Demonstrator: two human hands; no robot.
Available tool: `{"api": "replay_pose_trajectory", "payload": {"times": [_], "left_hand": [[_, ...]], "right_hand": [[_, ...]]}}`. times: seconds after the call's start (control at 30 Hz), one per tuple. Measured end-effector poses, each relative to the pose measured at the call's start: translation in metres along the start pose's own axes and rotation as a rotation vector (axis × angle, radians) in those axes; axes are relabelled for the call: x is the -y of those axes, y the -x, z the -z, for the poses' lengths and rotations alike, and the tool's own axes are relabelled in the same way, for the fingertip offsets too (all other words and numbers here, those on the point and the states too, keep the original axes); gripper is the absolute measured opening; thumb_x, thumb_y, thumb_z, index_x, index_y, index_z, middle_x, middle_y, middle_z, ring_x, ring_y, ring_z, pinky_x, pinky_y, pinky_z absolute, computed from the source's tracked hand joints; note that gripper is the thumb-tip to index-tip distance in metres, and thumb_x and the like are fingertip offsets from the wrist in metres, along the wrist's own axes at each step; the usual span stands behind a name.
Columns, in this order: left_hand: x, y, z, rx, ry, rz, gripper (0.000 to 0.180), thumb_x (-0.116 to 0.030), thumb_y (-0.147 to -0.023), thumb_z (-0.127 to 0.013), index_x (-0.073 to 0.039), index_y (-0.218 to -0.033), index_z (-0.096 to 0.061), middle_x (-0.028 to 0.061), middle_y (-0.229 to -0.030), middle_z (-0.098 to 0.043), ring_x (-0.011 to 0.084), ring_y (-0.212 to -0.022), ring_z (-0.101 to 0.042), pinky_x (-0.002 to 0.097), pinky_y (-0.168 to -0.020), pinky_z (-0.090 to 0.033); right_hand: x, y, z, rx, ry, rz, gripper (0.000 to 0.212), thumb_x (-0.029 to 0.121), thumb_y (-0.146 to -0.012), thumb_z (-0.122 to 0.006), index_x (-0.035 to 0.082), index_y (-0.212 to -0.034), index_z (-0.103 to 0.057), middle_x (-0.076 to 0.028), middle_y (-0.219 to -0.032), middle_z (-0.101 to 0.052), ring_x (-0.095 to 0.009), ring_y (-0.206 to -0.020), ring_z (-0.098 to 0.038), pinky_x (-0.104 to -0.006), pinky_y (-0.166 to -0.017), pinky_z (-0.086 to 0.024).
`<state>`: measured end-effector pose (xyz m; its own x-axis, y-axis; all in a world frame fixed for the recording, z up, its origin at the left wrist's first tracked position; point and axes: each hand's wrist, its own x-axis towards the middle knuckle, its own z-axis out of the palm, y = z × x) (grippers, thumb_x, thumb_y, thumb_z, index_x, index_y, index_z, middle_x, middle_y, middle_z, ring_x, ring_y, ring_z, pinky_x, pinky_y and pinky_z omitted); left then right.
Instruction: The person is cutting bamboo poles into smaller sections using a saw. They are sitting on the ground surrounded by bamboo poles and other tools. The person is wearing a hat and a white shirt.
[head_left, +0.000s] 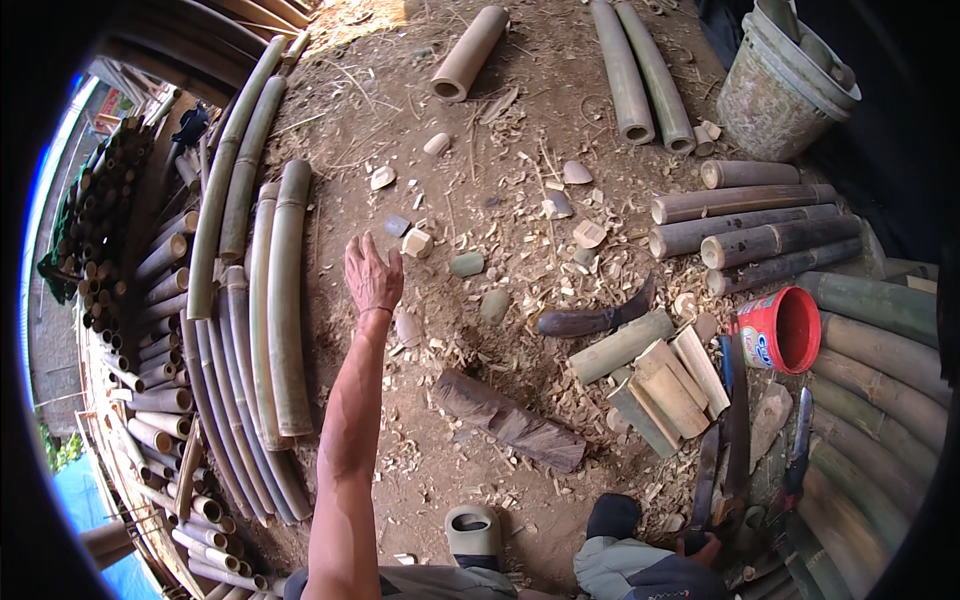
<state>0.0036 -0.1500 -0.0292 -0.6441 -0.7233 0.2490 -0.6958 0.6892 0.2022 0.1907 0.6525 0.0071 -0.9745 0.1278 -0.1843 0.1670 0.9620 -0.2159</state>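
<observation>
Head view, left hand (374, 281), fingers extended over dirt (418, 440); right hand (706, 551), fingers gripping machete (706, 478)

Machete (706, 470) is dark & long w/ blk handle, lower R of view, tip pointing away. Wood chunk (417, 242) is small, pale, flat-cut, just up-L of view ctr

Left arm (348, 440) outstretched, left hand (371, 278) palm-down and unclenched; right hand (709, 552) low, curled.
</observation>
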Motion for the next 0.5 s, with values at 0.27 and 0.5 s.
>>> {"api": "replay_pose_trajectory", "payload": {"times": [0.27,0.5], "left_hand": [[-0.068,0.030,-0.075,0.030,-0.045,0.205,0.081,-0.051,-0.096,-0.053,-0.001,-0.154,-0.027,0.0200,-0.159,-0.030,0.0374,-0.151,-0.020,0.0533,-0.123,-0.010],[-0.098,0.026,-0.068,0.083,0.006,0.206,0.082,-0.050,-0.093,-0.058,-0.005,-0.155,-0.028,0.0177,-0.158,-0.032,0.0349,-0.151,-0.021,0.0508,-0.123,-0.012]], "right_hand": [[0.313,-0.207,0.074,-0.230,-0.374,0.585,0.050,0.003,-0.083,-0.070,-0.003,-0.127,-0.048,-0.022,-0.123,-0.051,-0.036,-0.113,-0.053,-0.0446,-0.099,-0.044],[0.527,-0.553,-0.066,-0.363,-0.401,0.408,0.099,0.011,-0.077,-0.080,0.005,-0.154,-0.018,-0.028,-0.135,-0.045,-0.042,-0.125,-0.046,-0.0531,-0.109,-0.035]]}}
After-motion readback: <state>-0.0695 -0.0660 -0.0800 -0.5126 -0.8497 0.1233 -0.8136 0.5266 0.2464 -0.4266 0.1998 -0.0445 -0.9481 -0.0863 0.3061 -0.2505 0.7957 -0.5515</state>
